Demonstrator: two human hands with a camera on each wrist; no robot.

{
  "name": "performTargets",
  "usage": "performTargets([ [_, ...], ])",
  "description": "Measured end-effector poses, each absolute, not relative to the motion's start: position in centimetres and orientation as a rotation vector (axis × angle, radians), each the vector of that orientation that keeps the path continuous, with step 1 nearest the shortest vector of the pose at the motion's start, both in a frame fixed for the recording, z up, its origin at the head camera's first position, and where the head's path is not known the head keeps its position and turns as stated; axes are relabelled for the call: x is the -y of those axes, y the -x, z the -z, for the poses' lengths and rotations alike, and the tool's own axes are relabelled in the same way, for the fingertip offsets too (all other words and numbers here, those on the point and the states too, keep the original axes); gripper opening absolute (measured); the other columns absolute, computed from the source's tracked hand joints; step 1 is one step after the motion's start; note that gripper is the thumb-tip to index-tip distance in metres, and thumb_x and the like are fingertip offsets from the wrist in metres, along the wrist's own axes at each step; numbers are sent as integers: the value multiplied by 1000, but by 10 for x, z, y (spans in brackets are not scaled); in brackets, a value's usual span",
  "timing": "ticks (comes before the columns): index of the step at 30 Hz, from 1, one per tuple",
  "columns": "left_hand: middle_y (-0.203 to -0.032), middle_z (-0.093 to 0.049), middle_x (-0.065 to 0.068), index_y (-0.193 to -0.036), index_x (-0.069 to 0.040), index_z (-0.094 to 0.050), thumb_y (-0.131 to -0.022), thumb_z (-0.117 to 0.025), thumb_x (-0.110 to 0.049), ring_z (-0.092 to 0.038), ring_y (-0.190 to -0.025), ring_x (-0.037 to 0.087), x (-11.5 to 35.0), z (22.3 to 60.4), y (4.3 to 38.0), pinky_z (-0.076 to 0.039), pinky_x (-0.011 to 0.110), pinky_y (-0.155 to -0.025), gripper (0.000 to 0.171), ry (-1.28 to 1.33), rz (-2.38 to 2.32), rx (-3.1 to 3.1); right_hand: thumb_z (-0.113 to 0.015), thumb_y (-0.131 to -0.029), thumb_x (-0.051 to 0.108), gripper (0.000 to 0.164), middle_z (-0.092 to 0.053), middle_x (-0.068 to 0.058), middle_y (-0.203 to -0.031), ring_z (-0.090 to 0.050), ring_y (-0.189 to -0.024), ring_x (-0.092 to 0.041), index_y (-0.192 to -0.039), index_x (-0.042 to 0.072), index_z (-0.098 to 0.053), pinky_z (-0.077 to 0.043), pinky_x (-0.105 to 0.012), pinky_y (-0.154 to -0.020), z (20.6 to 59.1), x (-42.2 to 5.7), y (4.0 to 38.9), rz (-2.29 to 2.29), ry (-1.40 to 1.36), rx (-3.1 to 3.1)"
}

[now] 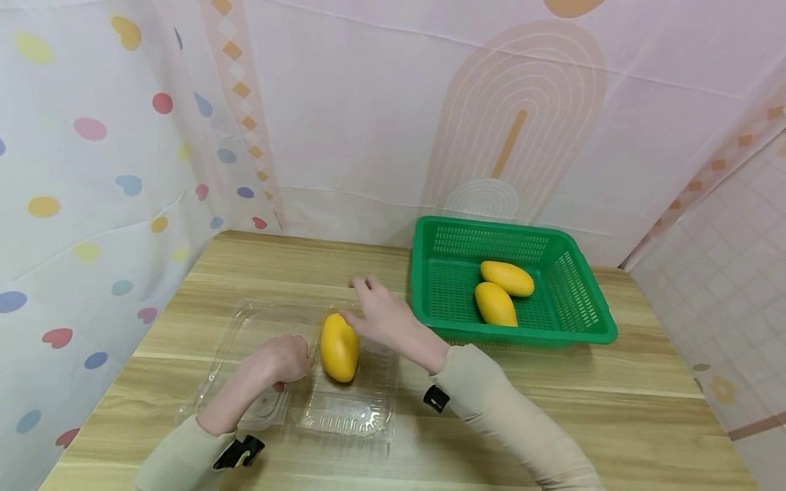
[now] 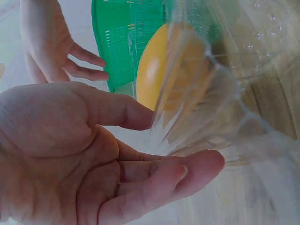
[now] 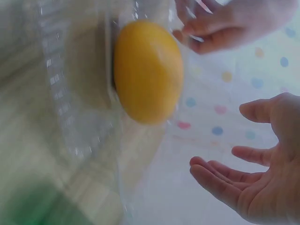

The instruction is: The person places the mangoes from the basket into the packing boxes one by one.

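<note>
Far left: the lid (image 1: 270, 320) of a clear plastic container lies open on the counter (image 1: 215, 262); my left grip (image 1: 285, 358) pinches the thin plastic near where lid and base meet, thumb on one side and fingers on the other; the exact edge held is hard to tell; I judge this plastic light, springy and easily creased, best held by the rim.

Next, the mango (image 1: 340, 348): it lies in the base (image 1: 346, 419), close to the left wall; long axis runs from far to near, roughly along the join, with the narrower end towards me; I judge it fairly heavy for its size, firm, smooth enough to slip and liable to bruise; best taken across the middle, thumb and fingers on opposite flanks.

Right of it, my right grip (image 1: 383, 317) hangs by the mango's far end; fingers spread, holding nothing; the right wrist view shows it apart from the fruit.

Farthest right: a green basket (image 1: 516, 334) with two more mangoes; the rear one (image 1: 507, 278) points more sideways, the nearer one (image 1: 495, 305) slants towards me.
</note>
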State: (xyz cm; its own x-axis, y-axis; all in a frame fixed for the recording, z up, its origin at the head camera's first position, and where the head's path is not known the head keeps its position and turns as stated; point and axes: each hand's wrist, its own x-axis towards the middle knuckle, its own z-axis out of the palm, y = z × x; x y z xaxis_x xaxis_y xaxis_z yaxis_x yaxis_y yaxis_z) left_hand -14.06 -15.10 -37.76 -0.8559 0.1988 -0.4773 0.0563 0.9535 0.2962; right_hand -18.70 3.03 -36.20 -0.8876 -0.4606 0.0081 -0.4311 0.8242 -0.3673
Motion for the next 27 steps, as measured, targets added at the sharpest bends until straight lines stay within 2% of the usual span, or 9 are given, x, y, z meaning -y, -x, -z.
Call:
performTargets([
  [2,-66,-56,10,-65,-8,-50,-92,-51,-12,-62,-44,14,151,378,140,-42,17,-38,28,-181,-377,-2584,-60,-92,37,50,-55,-13,-126,-63,-76,-20,-132,11,-46,-52,-22,-54,356,-40,191,570,739,-2952],
  [5,-68,-56,12,-64,-9,-49,-93,-50,-12,-62,-44,15,151,378,140,-44,17,-38,29,-176,-381,-2588,-60,-92,37,49,-56,-13,-126,-64,-82,-22,-131,11,-47,-55,-29,-62,349,-58,196,558,714,-2997],
  [13,-66,-56,10,-65,-8,-49,-93,-50,-14,-62,-45,16,153,378,139,-44,18,-39,28,-160,-413,-2591,-59,-92,36,48,-54,-16,-124,-61,-87,-27,-130,8,-48,-55,-38,-67,345,-119,215,537,540,-3041],
  [20,-64,-51,7,-67,-8,-49,-94,-51,-15,-62,-46,18,152,379,138,-49,22,-42,28,-140,-450,-2592,-58,-93,36,53,-49,-23,-128,-59,-92,-32,-133,4,-45,-54,-43,-73,346,-170,226,406,365,-2992],
  [27,-62,-49,6,-66,-8,-48,-93,-51,-14,-62,-46,18,151,379,138,-49,22,-42,28,-120,-446,-2585,-57,-93,35,58,-40,-30,-136,-56,-102,-43,-137,2,-40,-51,-53,-81,356,-207,231,279,209,-2929],
])
